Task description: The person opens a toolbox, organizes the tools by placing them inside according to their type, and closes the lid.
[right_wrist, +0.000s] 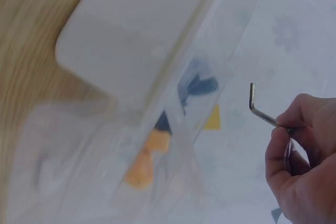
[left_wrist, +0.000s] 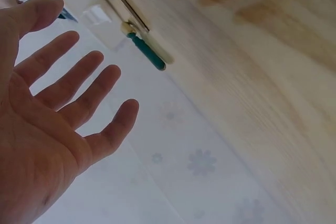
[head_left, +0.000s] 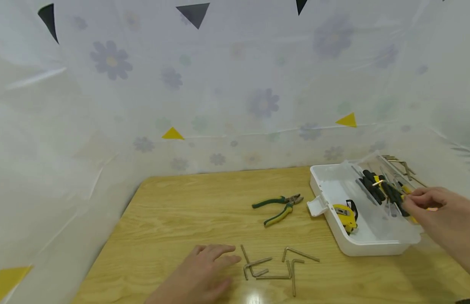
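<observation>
While the right hand (head_left: 436,207) pinches one hex key (right_wrist: 258,114) between thumb and fingertips, the left hand (head_left: 202,270) holds nothing: fingers spread and a bit bent, palm free. Can't tell if it touches the bench (head_left: 174,228).

Clock faces below are as the head view sees them, 12 at the far side.

Held key: bent end sticks out past the fingertips, long metal, L-shaped. It's over the dark-handled tools (head_left: 392,194), at about 10 o'clock from the right hand.

Five loose hex keys (head_left: 273,277) lie on the bench at 3 o'clock from the left hand, nearest one just beside the fingertips. Some cross or touch, angles all mixed.

Pliers (head_left: 288,202) lie at 12 o'clock from those keys: handles splayed, green and yellow-green, nose toward 2 o'clock.

White case (head_left: 379,249) is open at 3 o'clock from the pliers. Its latch (head_left: 316,207) juts out on the 9 o'clock side, just beside the pliers. Yellow tape measure (head_left: 346,218) sits inside at 8 o'clock, tools at 2 o'clock.

More hex keys (head_left: 404,164) at the case's 1 o'clock; can't tell what they rest on.

Flowered sheet (head_left: 219,105) hangs behind the bench.
</observation>
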`<action>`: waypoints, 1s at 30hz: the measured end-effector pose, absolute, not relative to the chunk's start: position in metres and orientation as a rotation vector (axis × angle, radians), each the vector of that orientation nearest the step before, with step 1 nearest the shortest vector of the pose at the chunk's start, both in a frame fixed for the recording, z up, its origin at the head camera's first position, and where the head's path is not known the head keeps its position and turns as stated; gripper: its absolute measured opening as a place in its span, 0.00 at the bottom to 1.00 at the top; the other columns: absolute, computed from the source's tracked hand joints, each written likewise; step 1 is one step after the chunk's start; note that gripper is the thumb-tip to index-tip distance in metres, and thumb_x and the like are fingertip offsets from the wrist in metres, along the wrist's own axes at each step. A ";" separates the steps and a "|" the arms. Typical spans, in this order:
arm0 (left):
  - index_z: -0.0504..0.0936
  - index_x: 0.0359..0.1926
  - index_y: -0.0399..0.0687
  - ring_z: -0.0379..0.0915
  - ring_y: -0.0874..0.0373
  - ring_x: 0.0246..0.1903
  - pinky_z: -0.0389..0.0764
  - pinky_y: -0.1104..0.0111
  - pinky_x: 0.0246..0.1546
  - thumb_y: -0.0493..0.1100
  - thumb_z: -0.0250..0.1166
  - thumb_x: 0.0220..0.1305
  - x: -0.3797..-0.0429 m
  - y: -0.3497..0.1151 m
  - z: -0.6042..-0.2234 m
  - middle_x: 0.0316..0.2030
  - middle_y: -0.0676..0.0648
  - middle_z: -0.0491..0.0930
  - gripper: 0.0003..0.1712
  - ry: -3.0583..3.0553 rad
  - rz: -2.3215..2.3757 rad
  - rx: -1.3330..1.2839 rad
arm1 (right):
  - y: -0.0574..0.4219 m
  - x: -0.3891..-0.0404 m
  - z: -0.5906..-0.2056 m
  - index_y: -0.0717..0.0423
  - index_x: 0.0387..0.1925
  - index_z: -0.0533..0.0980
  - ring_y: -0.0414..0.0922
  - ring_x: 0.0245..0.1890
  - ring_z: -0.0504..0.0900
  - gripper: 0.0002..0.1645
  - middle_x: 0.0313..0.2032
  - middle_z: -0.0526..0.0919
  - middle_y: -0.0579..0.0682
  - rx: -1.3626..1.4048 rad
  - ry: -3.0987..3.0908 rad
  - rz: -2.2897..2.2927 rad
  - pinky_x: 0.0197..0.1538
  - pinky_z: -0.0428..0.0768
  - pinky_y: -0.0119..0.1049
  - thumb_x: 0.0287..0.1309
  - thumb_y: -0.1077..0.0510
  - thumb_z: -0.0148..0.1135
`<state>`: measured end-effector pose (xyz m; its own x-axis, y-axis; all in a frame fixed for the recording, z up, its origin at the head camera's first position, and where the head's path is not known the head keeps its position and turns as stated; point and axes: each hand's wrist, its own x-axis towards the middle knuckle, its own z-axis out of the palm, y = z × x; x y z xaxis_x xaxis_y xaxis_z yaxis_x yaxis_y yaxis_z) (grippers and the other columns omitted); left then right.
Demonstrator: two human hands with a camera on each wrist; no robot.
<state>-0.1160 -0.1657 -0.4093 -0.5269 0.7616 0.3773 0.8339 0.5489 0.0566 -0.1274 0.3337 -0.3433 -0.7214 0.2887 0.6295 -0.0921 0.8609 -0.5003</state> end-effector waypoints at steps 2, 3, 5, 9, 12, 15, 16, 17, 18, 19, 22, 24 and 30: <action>0.80 0.62 0.58 0.80 0.58 0.55 0.80 0.59 0.48 0.51 0.73 0.63 -0.116 -0.161 -0.409 0.61 0.51 0.81 0.26 -2.452 -0.329 -1.350 | 0.352 -0.131 -0.339 0.77 0.28 0.79 0.11 0.24 0.60 0.05 0.27 0.66 0.14 -0.235 -2.302 0.719 0.24 0.64 0.15 0.56 0.74 0.64; 0.80 0.62 0.58 0.80 0.58 0.55 0.80 0.60 0.48 0.51 0.73 0.62 -0.116 -0.159 -0.409 0.61 0.51 0.81 0.27 -2.441 -0.326 -1.363 | 0.362 -0.133 -0.337 0.79 0.30 0.78 0.14 0.22 0.61 0.05 0.26 0.66 0.15 -0.236 -2.302 0.752 0.23 0.64 0.16 0.57 0.75 0.62; 0.80 0.62 0.58 0.80 0.58 0.55 0.80 0.60 0.47 0.51 0.73 0.62 -0.116 -0.156 -0.409 0.60 0.51 0.81 0.27 -2.433 -0.319 -1.386 | 0.381 -0.141 -0.335 0.77 0.27 0.79 0.16 0.19 0.63 0.06 0.24 0.63 0.11 -0.218 -2.258 0.816 0.22 0.64 0.16 0.58 0.75 0.61; 0.79 0.64 0.57 0.80 0.58 0.56 0.80 0.59 0.48 0.50 0.68 0.67 -0.115 -0.150 -0.408 0.61 0.52 0.81 0.25 -2.478 -0.294 -1.418 | 0.403 -0.154 -0.328 0.72 0.27 0.77 0.24 0.16 0.64 0.08 0.19 0.73 0.30 -0.314 -2.351 0.776 0.22 0.64 0.21 0.61 0.71 0.59; 0.78 0.65 0.57 0.80 0.58 0.56 0.81 0.59 0.48 0.51 0.65 0.70 -0.114 -0.147 -0.409 0.61 0.52 0.80 0.24 -2.519 -0.290 -1.434 | 0.410 -0.160 -0.320 0.73 0.34 0.74 0.36 0.18 0.66 0.07 0.20 0.76 0.52 -0.415 -2.521 0.610 0.23 0.65 0.30 0.66 0.68 0.57; 0.78 0.65 0.57 0.80 0.58 0.56 0.81 0.59 0.47 0.51 0.63 0.72 -0.114 -0.149 -0.410 0.61 0.52 0.81 0.23 -2.533 -0.268 -1.429 | 0.412 -0.170 -0.317 0.75 0.36 0.73 0.46 0.19 0.67 0.09 0.22 0.76 0.61 -0.374 -2.641 0.514 0.23 0.64 0.37 0.68 0.67 0.56; 0.78 0.65 0.57 0.80 0.57 0.55 0.81 0.59 0.47 0.52 0.63 0.72 -0.114 -0.149 -0.410 0.61 0.52 0.81 0.23 -2.534 -0.261 -1.429 | 0.413 -0.173 -0.317 0.75 0.36 0.73 0.48 0.19 0.67 0.10 0.22 0.76 0.60 -0.343 -2.668 0.495 0.23 0.64 0.38 0.68 0.67 0.55; 0.78 0.65 0.58 0.80 0.57 0.55 0.81 0.59 0.47 0.52 0.62 0.72 -0.113 -0.150 -0.411 0.61 0.52 0.81 0.22 -2.541 -0.262 -1.427 | 0.414 -0.176 -0.317 0.75 0.35 0.74 0.49 0.19 0.67 0.10 0.21 0.76 0.60 -0.313 -2.696 0.479 0.23 0.64 0.39 0.68 0.67 0.55; 0.78 0.65 0.58 0.80 0.57 0.55 0.81 0.59 0.47 0.52 0.62 0.73 -0.113 -0.151 -0.411 0.61 0.52 0.81 0.22 -2.554 -0.269 -1.427 | 0.415 -0.178 -0.317 0.76 0.34 0.74 0.49 0.19 0.67 0.11 0.21 0.76 0.59 -0.277 -2.721 0.461 0.23 0.63 0.39 0.68 0.67 0.55; 0.78 0.65 0.58 0.80 0.57 0.55 0.81 0.59 0.47 0.52 0.62 0.73 -0.113 -0.152 -0.411 0.61 0.52 0.81 0.22 -2.557 -0.270 -1.425 | 0.415 -0.181 -0.318 0.75 0.33 0.75 0.49 0.18 0.66 0.11 0.20 0.75 0.58 -0.236 -2.736 0.446 0.23 0.63 0.39 0.68 0.67 0.54; 0.78 0.65 0.59 0.80 0.57 0.56 0.80 0.59 0.47 0.53 0.61 0.74 -0.113 -0.155 -0.412 0.61 0.51 0.81 0.21 -2.579 -0.279 -1.416 | 0.416 -0.187 -0.323 0.75 0.27 0.77 0.46 0.16 0.67 0.10 0.19 0.76 0.60 -0.092 -2.706 0.350 0.21 0.65 0.38 0.62 0.70 0.58; 0.78 0.65 0.59 0.80 0.57 0.56 0.80 0.59 0.47 0.53 0.62 0.73 -0.113 -0.156 -0.411 0.62 0.51 0.80 0.22 -2.586 -0.271 -1.404 | 0.415 -0.191 -0.327 0.74 0.24 0.77 0.44 0.14 0.67 0.08 0.18 0.76 0.61 0.000 -2.665 0.270 0.20 0.65 0.36 0.57 0.72 0.61; 0.79 0.64 0.59 0.80 0.56 0.55 0.81 0.59 0.46 0.52 0.64 0.71 -0.114 -0.159 -0.411 0.62 0.51 0.80 0.22 -2.562 -0.253 -1.385 | 0.418 -0.200 -0.328 0.77 0.23 0.80 0.46 0.15 0.72 0.06 0.20 0.80 0.65 0.112 -2.692 0.125 0.22 0.76 0.49 0.52 0.75 0.62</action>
